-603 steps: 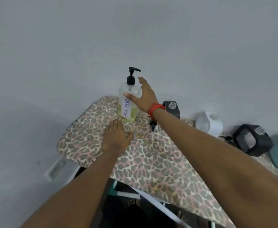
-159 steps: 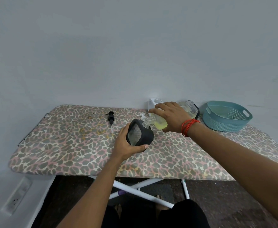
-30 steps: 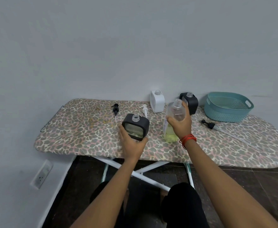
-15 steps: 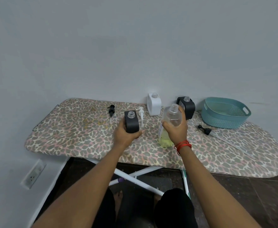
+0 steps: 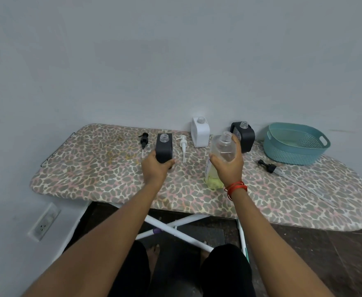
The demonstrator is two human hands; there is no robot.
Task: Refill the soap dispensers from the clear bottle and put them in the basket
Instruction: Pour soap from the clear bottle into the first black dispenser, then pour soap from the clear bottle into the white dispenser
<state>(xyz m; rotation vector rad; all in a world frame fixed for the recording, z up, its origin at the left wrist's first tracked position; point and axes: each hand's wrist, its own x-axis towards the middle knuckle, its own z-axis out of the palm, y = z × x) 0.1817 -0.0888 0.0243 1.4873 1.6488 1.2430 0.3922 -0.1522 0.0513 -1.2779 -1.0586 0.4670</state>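
My left hand [image 5: 155,169] grips a black soap dispenser [image 5: 164,148] that stands upright and uncapped on the ironing board [image 5: 90,168]. My right hand [image 5: 229,168] holds the clear bottle [image 5: 220,151], upright and open, with yellow soap low inside. A white dispenser [image 5: 200,132] and a second black dispenser [image 5: 244,135] stand uncapped at the back by the wall. The teal basket [image 5: 295,144] sits at the back right. A black pump [image 5: 144,140] and a white pump [image 5: 183,145] lie either side of the held dispenser.
Another black pump with a long tube [image 5: 267,167] lies right of the bottle, in front of the basket. The board's white legs [image 5: 175,229] cross below. A wall socket [image 5: 44,221] is low on the left. My knees are under the board's near edge.
My left hand has turned the black dispenser side-on and set it down farther back between the two pumps. The clear bottle stays upright in my right hand.
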